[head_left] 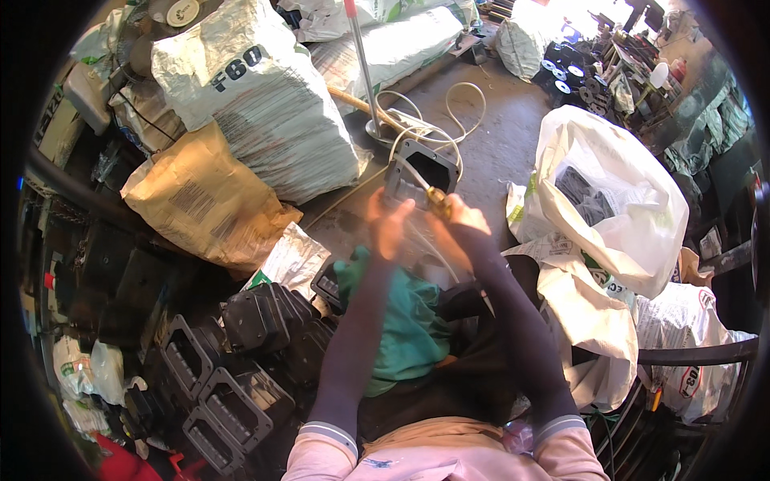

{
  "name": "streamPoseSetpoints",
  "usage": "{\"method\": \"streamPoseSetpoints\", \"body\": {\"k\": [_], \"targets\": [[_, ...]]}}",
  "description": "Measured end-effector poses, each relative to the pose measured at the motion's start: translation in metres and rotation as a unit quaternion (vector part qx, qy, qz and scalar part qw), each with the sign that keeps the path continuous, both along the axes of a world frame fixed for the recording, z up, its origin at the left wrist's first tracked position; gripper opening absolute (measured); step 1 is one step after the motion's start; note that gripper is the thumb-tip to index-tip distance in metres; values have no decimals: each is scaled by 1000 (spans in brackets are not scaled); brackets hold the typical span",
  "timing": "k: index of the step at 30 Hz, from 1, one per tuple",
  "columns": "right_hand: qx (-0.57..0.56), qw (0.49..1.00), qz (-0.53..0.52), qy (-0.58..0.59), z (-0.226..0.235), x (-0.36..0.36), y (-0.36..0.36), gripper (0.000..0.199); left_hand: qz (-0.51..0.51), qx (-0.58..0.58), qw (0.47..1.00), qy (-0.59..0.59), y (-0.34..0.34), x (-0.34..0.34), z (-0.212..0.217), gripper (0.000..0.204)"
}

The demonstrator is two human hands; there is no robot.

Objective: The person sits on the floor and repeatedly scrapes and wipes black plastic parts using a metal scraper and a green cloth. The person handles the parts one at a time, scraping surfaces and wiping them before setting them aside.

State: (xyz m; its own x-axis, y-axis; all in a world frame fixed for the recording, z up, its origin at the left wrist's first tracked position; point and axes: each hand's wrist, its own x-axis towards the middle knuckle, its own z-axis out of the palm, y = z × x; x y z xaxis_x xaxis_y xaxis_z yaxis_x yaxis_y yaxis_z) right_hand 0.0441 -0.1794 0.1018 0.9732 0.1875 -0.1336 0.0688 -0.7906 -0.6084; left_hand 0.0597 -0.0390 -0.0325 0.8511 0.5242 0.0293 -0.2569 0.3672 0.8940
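A black rectangular plastic frame (406, 189) with an open middle is held out in front of me. My left hand (388, 224) grips its near left edge, fingers closed and slightly blurred. Closed around a yellow-handled tool (437, 200) is my right hand (459, 227), at the frame's near right side. The tool's pale shaft slants up and left across the frame; its exact kind cannot be made out. Green cloth (397, 325) lies over my lap beneath the forearms. A pale cord (469, 128) loops on the floor behind the frame.
Several similar black housings (228, 405) are piled at lower left. An open white sack (613, 200) with dark parts stands right. A large white sack (265, 112) and a brown paper sack (204, 196) stand left. Behind the frame is a metal pole (362, 68).
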Motion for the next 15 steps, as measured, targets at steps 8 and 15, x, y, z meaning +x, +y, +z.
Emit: {"method": "streamPoseSetpoints", "body": {"k": [8, 15], "targets": [[-16, 994, 53, -99, 3, 4, -12, 43, -17, -106, 992, 60, 5, 0, 4, 38], [6, 1000, -11, -20, 10, 20, -23, 45, -47, -153, 987, 22, 14, -2, 3, 32]]}}
